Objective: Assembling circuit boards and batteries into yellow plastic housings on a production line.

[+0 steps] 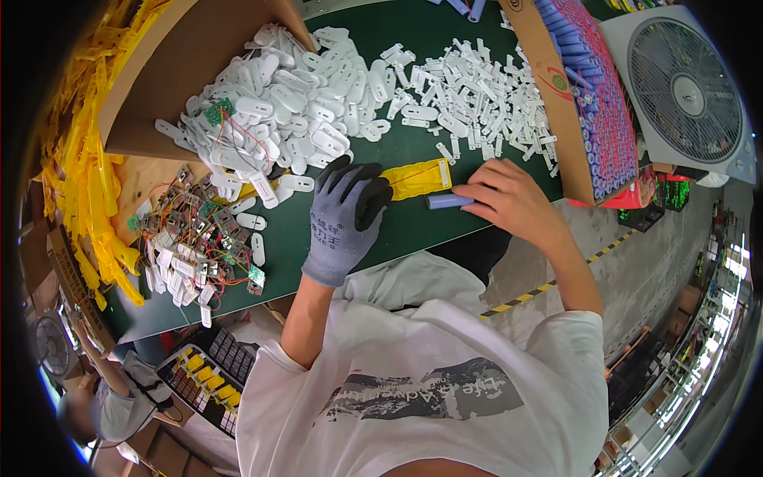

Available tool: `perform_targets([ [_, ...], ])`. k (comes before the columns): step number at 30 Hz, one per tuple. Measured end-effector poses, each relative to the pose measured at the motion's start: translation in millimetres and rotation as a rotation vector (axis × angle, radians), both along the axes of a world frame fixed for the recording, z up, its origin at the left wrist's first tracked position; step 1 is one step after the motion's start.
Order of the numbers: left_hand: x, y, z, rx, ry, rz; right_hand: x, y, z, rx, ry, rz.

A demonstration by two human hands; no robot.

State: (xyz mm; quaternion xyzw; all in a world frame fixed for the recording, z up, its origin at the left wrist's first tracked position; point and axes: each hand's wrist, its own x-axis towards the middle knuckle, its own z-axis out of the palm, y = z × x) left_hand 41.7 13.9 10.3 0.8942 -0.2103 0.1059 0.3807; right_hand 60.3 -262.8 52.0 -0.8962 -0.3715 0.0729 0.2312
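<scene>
My left hand (350,203), in a grey glove with black fingers, is closed on the left end of a flat yellow plastic piece (413,180). A white strip (445,173) lies across that piece's right end. My bare right hand (505,195) grips a blue cylindrical battery cell (447,202) between thumb and fingers, just below the yellow piece. The cell lies sideways above the green table, apart from my glove; its right end is hidden by my fingers.
Beyond my hands are heaps of white oval covers (310,103) and small white plastic parts (477,95). Wired circuit boards (214,230) pile up at left, near yellow pieces (91,159). A cardboard box of cells (608,143) and a fan (687,91) stand right. Another person (111,405) is lower left.
</scene>
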Motion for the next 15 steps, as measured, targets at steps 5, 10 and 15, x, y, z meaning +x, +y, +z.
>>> perform_targets([
  [5, -1.5, -3.2, 2.1, -0.022, 0.065, -0.005, -1.9, 9.9, 2.4, 0.144, 0.19, 0.073],
  [10, 0.8, -3.4, 0.9, -0.023, 0.028, -0.03, 17.2, 39.9, -7.6, 0.407, 0.065, -0.124],
  [15, 0.4, -1.9, 0.1, -0.017, 0.044, -0.028, 18.4, 49.4, -11.2, 0.383, 0.148, -0.191],
])
